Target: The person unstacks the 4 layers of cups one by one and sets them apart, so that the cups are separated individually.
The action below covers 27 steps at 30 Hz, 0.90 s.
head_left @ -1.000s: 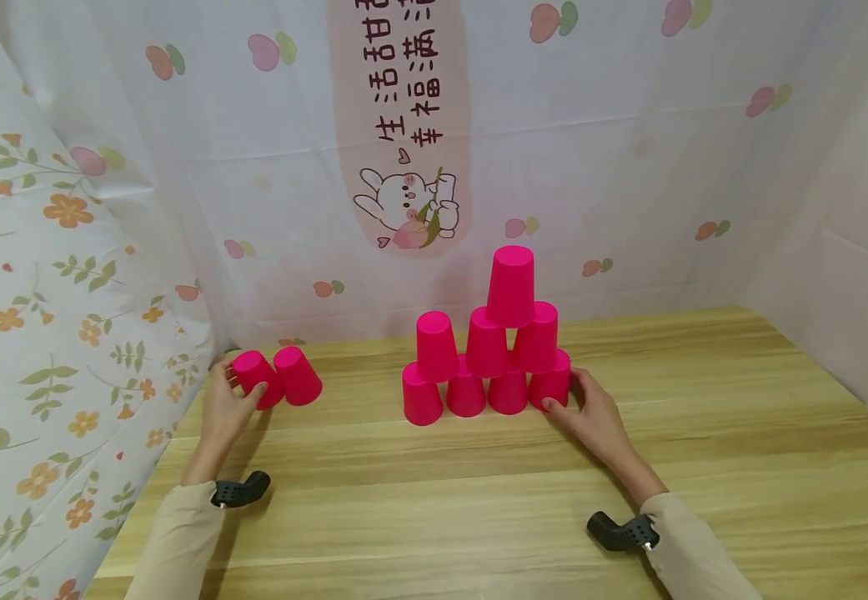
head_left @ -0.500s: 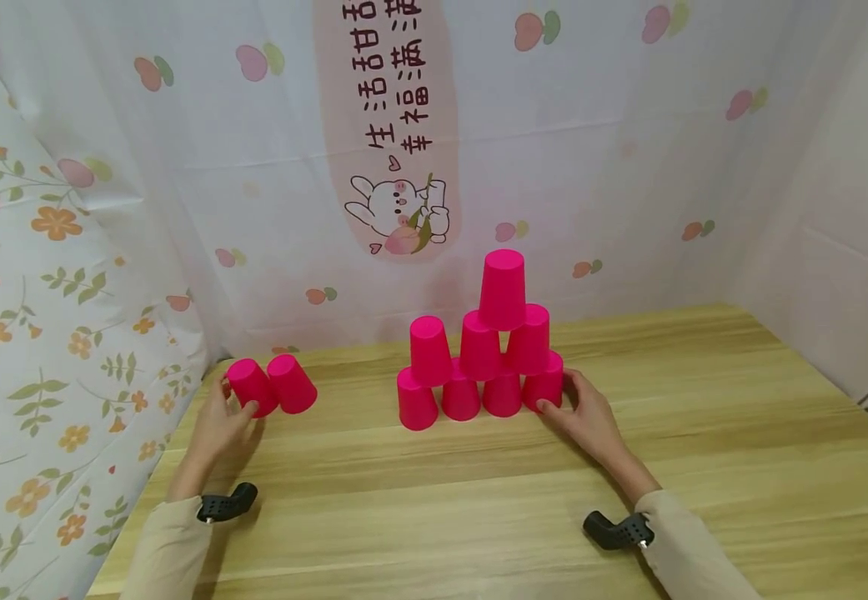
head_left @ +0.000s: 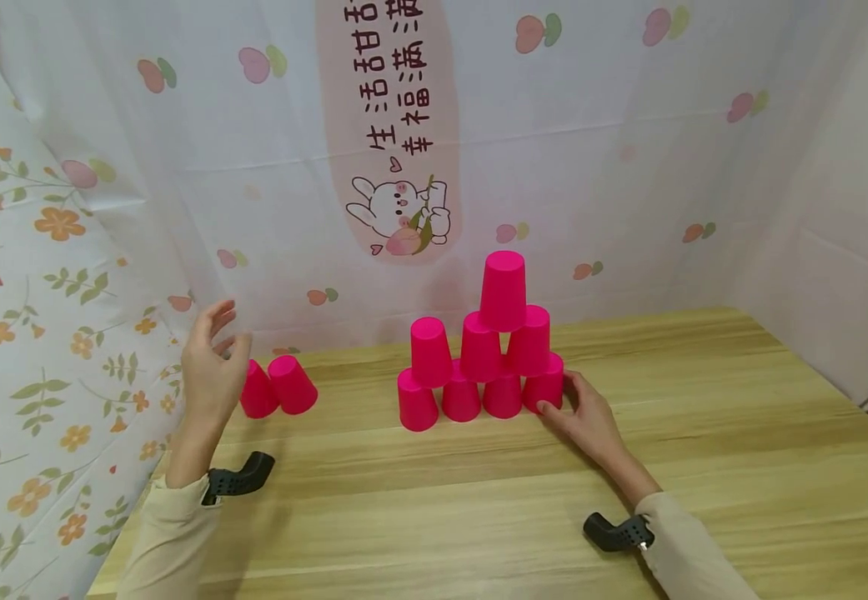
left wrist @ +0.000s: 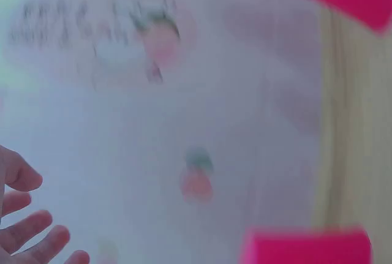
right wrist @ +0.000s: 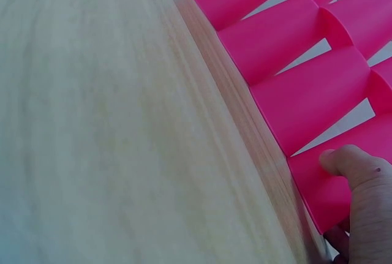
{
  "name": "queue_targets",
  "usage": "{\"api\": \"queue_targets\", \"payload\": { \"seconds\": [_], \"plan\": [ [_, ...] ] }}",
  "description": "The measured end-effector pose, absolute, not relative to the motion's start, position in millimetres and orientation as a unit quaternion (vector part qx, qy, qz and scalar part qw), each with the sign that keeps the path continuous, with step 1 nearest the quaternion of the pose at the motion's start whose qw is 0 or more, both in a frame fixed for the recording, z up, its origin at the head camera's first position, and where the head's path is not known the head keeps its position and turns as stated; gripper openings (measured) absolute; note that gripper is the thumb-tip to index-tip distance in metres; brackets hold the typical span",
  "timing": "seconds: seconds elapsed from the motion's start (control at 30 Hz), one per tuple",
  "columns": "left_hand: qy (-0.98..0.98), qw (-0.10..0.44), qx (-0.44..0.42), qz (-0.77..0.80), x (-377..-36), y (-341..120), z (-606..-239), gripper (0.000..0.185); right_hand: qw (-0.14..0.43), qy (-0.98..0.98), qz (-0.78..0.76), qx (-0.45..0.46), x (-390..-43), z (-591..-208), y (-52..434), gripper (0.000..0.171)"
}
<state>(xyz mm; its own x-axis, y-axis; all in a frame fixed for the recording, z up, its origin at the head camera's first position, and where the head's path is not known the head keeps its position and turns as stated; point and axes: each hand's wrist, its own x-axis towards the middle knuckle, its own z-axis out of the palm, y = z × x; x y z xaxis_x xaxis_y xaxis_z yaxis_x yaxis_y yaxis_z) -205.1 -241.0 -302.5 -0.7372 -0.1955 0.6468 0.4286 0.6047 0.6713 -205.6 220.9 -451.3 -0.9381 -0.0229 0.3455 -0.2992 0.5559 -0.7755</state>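
Note:
Pink plastic cups stand upside down in a stack: several in the bottom row, three cups (head_left: 481,348) above, and one top cup (head_left: 504,292) resting toward the right. My right hand (head_left: 591,421) holds the rightmost bottom cup (right wrist: 331,184), thumb on its front and fingers around its right side. At the left, two more upside-down cups (head_left: 293,385) lean close together on the table. My left hand (head_left: 212,367) is raised beside them with nothing in it, fingers loosely bent, partly covering the left one (head_left: 258,396). In the left wrist view its fingers (left wrist: 40,224) are spread apart.
The wooden table (head_left: 434,500) meets a white printed curtain (head_left: 591,167) at the back. A floral cloth (head_left: 51,333) hangs along the left side. Black camera mounts sit on both wrists, the left mount (head_left: 242,477) and the right mount (head_left: 617,532).
My left hand has let go of the left cup of the pair and lifted up above it. The right hand stays on the rightmost bottom cup, and the stack stands unchanged.

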Motion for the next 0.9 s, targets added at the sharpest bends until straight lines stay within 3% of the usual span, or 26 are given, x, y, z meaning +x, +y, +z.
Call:
{"api": "queue_targets", "payload": {
  "seconds": [0.27, 0.4, 0.9],
  "plan": [
    [-0.799, 0.335, -0.201, -0.458, -220, -169, -275, 0.038, 0.151, -0.866, 0.467, 0.097, -206, -449, 221, 0.058],
    [-0.799, 0.290, -0.242, -0.467, -226, -137, -265, 0.039, 0.149, -0.866, 0.469, 0.091, -205, -450, 221, 0.058],
    [-0.807, 0.146, -0.283, -0.498, -232, -66, -258, 0.057, 0.150, -0.864, 0.470, 0.096, -206, -453, 219, 0.056]
  ]
}}
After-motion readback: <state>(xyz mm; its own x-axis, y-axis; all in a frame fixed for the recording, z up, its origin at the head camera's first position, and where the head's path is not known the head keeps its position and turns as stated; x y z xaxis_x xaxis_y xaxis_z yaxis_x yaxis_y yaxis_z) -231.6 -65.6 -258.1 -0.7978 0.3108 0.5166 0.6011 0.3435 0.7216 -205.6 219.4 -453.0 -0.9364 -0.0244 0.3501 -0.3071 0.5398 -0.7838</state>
